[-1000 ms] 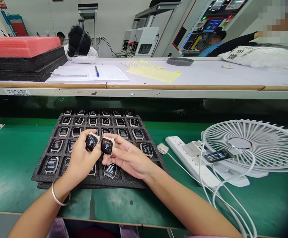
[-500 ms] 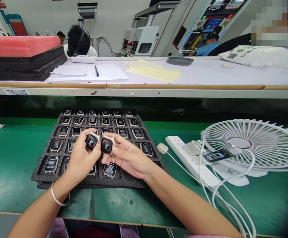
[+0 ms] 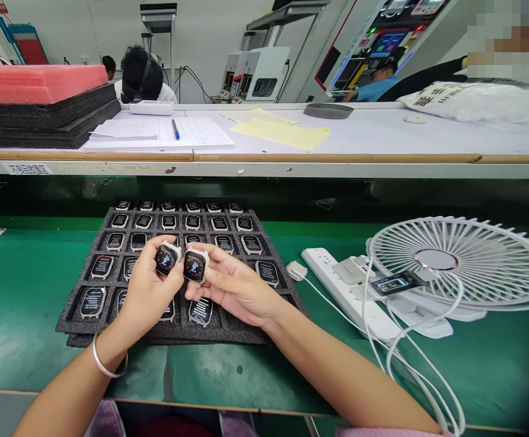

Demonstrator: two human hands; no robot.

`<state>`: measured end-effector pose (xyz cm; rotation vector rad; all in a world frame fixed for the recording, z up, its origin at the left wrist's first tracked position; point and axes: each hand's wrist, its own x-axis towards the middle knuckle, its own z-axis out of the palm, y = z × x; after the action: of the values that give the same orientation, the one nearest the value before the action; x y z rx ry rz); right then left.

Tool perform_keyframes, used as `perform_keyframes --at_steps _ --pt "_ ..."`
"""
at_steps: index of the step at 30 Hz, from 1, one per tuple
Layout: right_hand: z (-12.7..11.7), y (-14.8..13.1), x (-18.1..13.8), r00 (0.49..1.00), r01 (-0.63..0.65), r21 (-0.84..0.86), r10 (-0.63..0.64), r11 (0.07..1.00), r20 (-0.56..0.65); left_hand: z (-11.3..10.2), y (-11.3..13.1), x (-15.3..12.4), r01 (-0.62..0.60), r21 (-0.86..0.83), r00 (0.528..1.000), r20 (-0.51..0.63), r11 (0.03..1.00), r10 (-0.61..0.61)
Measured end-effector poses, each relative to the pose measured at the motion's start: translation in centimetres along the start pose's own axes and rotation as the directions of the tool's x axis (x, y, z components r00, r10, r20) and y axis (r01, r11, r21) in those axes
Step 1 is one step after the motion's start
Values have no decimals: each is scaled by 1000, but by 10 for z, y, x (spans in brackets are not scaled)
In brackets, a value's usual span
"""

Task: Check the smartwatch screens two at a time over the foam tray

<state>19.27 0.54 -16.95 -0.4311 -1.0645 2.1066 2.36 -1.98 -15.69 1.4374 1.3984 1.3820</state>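
Note:
My left hand (image 3: 148,288) grips a smartwatch body (image 3: 166,257) without a strap, its lit screen showing a blue icon. In my right hand (image 3: 232,285) is a second smartwatch body (image 3: 195,265) with a similar blue icon, pinched between thumb and fingers. The two watches are side by side, nearly touching, with their screens up. Both hands are above a black foam tray (image 3: 75,303) on the green bench. Rows of watch bodies, such as one at the front left (image 3: 93,302), lie in its pockets with white text on most screens. My hands hide some pockets.
On the right stand a white power strip (image 3: 321,267), a charger plug (image 3: 297,271) with looping white cables, and a white fan (image 3: 487,261). A shelf (image 3: 373,142) behind carries papers, a blue pen (image 3: 175,129) and stacked foam (image 3: 40,85). Several people are beyond it.
Both hands keep the same hold on the two watches. The whole view has shifted very slightly; nothing on the bench has visibly moved.

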Motion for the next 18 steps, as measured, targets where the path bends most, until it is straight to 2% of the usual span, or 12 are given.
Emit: perform_keyframes --at_steps 8,10,13,16,18 --pt "1 1 0 1000 16 8 -16 1000 -7 -1 -1 1 -6 7 1000 -4 1000 6" --pt "1 -1 1 999 23 24 -22 999 -46 0 -1 2 26 -72 1000 10 997 -25" --pt "0 -5 4 991 5 54 2 999 -133 0 0 4 137 -235 990 64 962 -125" --pt "-3 -7 7 971 -15 69 31 997 -235 -1 2 5 236 -325 972 95 916 -217" --pt "-5 -7 8 959 -14 66 32 998 -283 -1 3 4 261 -384 965 107 886 -239"
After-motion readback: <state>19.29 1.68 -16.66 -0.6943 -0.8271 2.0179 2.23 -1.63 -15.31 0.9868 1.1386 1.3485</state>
